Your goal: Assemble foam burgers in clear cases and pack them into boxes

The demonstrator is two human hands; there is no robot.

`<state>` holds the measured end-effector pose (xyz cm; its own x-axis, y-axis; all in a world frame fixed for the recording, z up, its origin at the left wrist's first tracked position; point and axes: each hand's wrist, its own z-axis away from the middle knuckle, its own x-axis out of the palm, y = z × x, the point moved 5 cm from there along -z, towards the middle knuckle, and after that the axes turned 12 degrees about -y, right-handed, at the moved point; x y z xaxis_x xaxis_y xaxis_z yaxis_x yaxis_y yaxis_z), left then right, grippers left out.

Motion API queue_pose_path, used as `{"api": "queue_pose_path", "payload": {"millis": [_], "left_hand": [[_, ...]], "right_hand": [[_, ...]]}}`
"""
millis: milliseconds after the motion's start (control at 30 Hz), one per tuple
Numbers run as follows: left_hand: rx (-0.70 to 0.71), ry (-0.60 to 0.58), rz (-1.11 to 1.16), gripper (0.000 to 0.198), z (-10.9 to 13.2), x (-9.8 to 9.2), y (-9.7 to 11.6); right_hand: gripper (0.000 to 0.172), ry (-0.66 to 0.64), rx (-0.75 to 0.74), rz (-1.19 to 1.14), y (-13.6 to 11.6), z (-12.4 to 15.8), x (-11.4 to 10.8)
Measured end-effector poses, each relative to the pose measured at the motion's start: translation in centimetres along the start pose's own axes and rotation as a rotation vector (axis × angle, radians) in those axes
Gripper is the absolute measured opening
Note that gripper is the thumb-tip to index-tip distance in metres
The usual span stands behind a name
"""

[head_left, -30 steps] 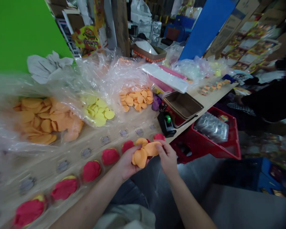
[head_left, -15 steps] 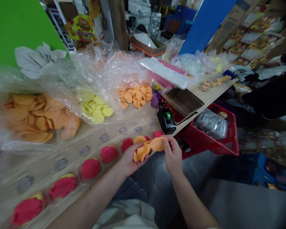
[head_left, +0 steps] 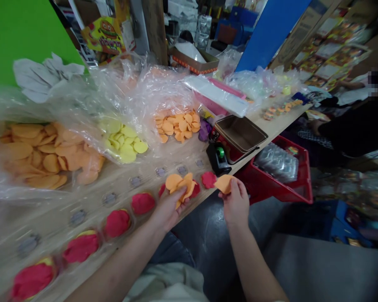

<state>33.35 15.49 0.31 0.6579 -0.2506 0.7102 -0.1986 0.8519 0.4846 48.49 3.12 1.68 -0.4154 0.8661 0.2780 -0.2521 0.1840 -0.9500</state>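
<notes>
My left hand (head_left: 166, 207) is closed on a small stack of orange discs (head_left: 179, 185), held over the table's front edge. My right hand (head_left: 235, 200) pinches a single orange disc (head_left: 224, 183), a little to the right of the stack and just beside a red piece (head_left: 208, 179). A row of red pieces (head_left: 117, 222) in clear moulded cups runs along the front edge toward the lower left. Behind them lie clear plastic bags with orange discs (head_left: 47, 153), yellow discs (head_left: 124, 140) and more orange discs (head_left: 176, 125).
A black tape dispenser (head_left: 219, 158) and a brown open box (head_left: 241, 133) sit right of the bags. A red crate (head_left: 279, 167) with clear trays stands below the table's end. Another person in dark clothing (head_left: 355, 126) is at the far right.
My right hand has pulled one orange disc off the stack and moved right, away from my left hand. My left hand with the stack has risen slightly toward the table.
</notes>
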Motion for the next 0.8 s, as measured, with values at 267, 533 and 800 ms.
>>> {"api": "queue_pose_path", "payload": {"millis": [267,533,800], "left_hand": [[0.021,-0.047,0.007,0.020,0.0,-0.8,1.4],[-0.040,-0.002,0.024,0.018,0.5,-2.0,0.8],[-0.132,-0.130,0.108,0.015,1.2,-1.6,0.5]], "right_hand": [[0.033,-0.221,-0.261,0.643,0.8,-3.4,-0.8],[0.028,-0.547,-0.833,1.449,3.4,-2.7,1.7],[0.044,-0.670,-0.774,1.516,3.0,-0.5,1.0]]}}
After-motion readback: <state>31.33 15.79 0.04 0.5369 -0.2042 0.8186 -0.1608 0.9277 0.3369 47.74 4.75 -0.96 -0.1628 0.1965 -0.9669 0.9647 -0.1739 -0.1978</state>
